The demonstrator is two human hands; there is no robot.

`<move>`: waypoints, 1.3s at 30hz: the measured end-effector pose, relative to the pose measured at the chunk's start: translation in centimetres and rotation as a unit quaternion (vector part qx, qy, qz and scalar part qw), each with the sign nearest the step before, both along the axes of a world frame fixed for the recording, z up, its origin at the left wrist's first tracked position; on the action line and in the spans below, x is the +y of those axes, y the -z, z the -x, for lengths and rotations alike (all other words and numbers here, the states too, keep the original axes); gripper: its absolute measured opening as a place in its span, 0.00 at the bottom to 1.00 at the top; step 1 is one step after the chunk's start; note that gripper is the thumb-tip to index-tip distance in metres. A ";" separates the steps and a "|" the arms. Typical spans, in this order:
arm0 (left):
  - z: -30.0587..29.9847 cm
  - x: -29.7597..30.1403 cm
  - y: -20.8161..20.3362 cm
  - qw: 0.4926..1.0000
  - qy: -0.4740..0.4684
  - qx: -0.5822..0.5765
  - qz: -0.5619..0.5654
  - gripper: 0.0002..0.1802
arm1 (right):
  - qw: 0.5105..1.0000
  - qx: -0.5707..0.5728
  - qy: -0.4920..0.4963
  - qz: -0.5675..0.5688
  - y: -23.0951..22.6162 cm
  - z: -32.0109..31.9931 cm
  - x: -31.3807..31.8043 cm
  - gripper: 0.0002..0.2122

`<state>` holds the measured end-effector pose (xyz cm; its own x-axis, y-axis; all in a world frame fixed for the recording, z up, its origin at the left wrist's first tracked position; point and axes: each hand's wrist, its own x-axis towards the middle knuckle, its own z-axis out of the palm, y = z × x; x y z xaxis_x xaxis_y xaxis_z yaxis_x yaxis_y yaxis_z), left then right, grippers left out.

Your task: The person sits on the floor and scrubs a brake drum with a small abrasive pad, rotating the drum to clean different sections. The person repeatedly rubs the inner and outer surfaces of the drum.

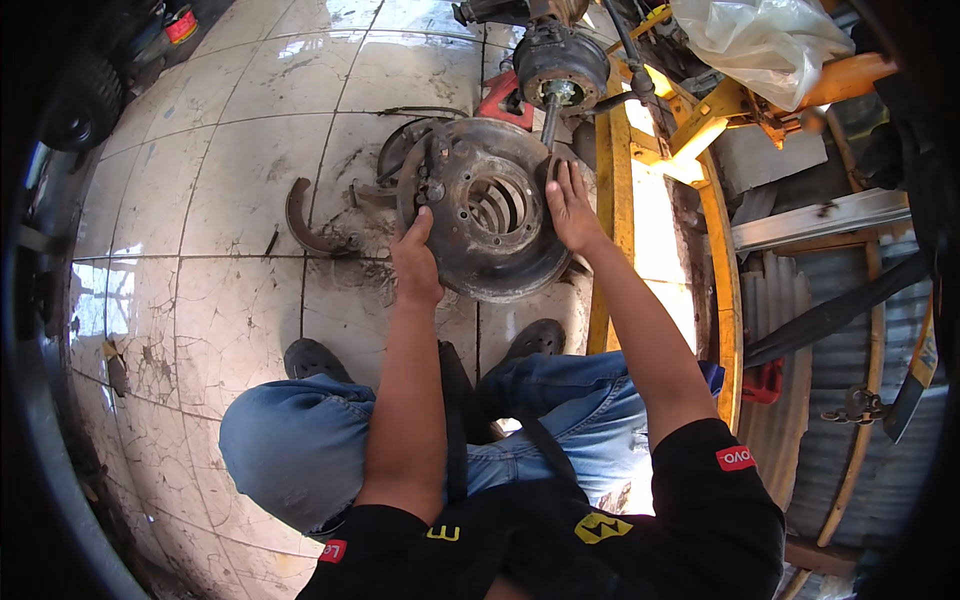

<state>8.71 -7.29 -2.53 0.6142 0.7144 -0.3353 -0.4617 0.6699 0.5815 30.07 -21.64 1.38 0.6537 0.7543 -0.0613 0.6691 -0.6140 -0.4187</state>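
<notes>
A round, rusty brake backing plate, with a wide centre hole and small bolt holes around it, is held between my two hands over the floor. My left hand grips its left rim, thumb on the near face and the other fingers hidden. Against the right side, my right hand presses with its fingers stretched out along the rim. A curved brake shoe lies on the tiles to the left. Behind the plate, a dark round part is partly covered. Beyond them is a black hub with a metal shaft.
A yellow metal frame stands close by my right arm. Near the hub sits a red jack stand-like object. A clear plastic bag rests at the upper right. Corrugated sheets lean farther right; a tyre is at the far left.
</notes>
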 end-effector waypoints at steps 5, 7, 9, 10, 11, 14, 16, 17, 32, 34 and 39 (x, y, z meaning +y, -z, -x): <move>-0.3 0.4 0.3 1.000 -0.014 0.011 0.021 0.22 | 0.996 0.081 -0.020 0.026 0.3 4.2 -4.5 0.40; 0.1 0.4 0.5 1.000 -0.012 0.016 0.013 0.22 | 0.993 0.117 -0.022 0.026 -0.5 8.9 -6.3 0.39; 0.4 0.5 0.3 1.000 0.006 0.030 0.002 0.22 | 0.995 0.103 -0.014 0.013 -0.2 10.1 -6.8 0.38; 0.4 0.6 0.4 1.000 0.016 0.023 -0.002 0.21 | 0.997 0.078 -0.009 0.017 0.2 9.0 -6.0 0.38; 0.4 0.8 0.4 1.000 0.025 0.017 -0.008 0.21 | 0.998 0.054 -0.005 0.019 0.6 7.7 -5.1 0.38; 0.7 0.8 -0.8 0.993 0.082 -0.061 0.066 0.19 | 0.995 -0.009 0.077 -0.058 1.8 2.7 -1.6 0.36; 1.0 0.8 -1.2 0.984 0.109 -0.088 0.109 0.18 | 0.968 0.093 0.185 -0.140 1.4 1.4 -0.3 0.35; 1.0 1.0 -1.0 0.985 0.111 -0.078 0.111 0.18 | 0.955 0.121 0.214 -0.168 1.4 2.0 -0.1 0.34; 6.6 6.0 0.7 0.999 0.038 0.027 -0.011 0.18 | 0.916 0.216 0.235 -0.242 1.8 7.0 6.6 0.33; 7.6 6.6 0.5 0.999 0.029 0.032 0.004 0.20 | 0.938 0.190 0.170 -0.233 1.9 7.3 7.4 0.35; 8.2 6.8 -0.1 0.999 0.043 0.017 0.024 0.23 | 0.984 0.140 0.033 -0.105 0.6 5.7 6.7 0.37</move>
<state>0.51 -0.46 -2.42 0.6601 0.6417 -0.3905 -0.3810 0.7340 0.5622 24.35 -14.94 0.74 0.6812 0.7262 -0.0925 0.4715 -0.5319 -0.7034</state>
